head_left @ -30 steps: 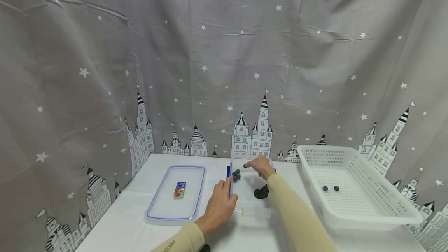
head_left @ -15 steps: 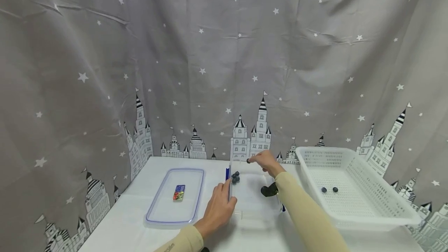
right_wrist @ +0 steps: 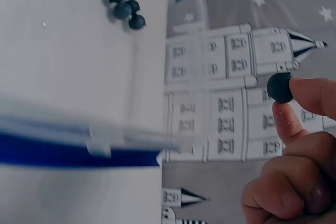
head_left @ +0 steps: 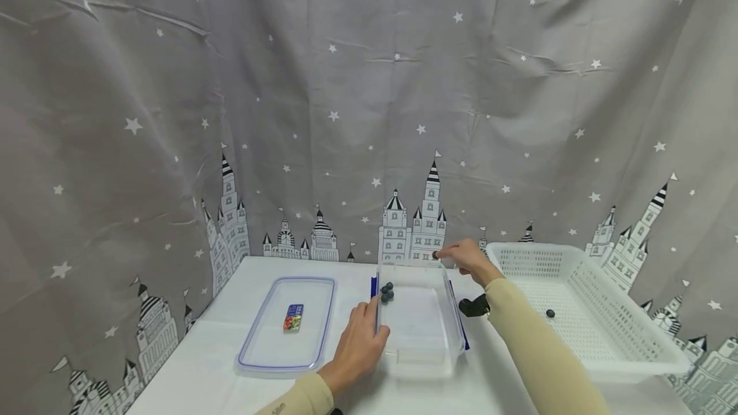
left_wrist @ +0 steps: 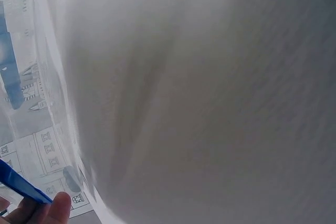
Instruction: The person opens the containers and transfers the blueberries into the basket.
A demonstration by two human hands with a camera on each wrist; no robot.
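Note:
Between right thumb and forefinger, my right hand pinches a dark blueberry. That hand is raised just past the far right corner of a clear plastic food container, its other fingers curled in the right wrist view. Several blueberries lie clustered inside, against the left wall. My left hand holds the container's left rim. In the left wrist view its fingertips sit at a blue latch; the rest of that hand is out of that view.
Left of the container lies its blue-edged lid with a colourful label. A white perforated basket stands right, one blueberry visible in it. A second latch hangs on the container's right side. Behind hangs a grey curtain.
My right hand, pinching the blueberry, has moved up and right from inside the container. The right sleeve now covers where a second basket blueberry was seen. The left hand stays at the rim.

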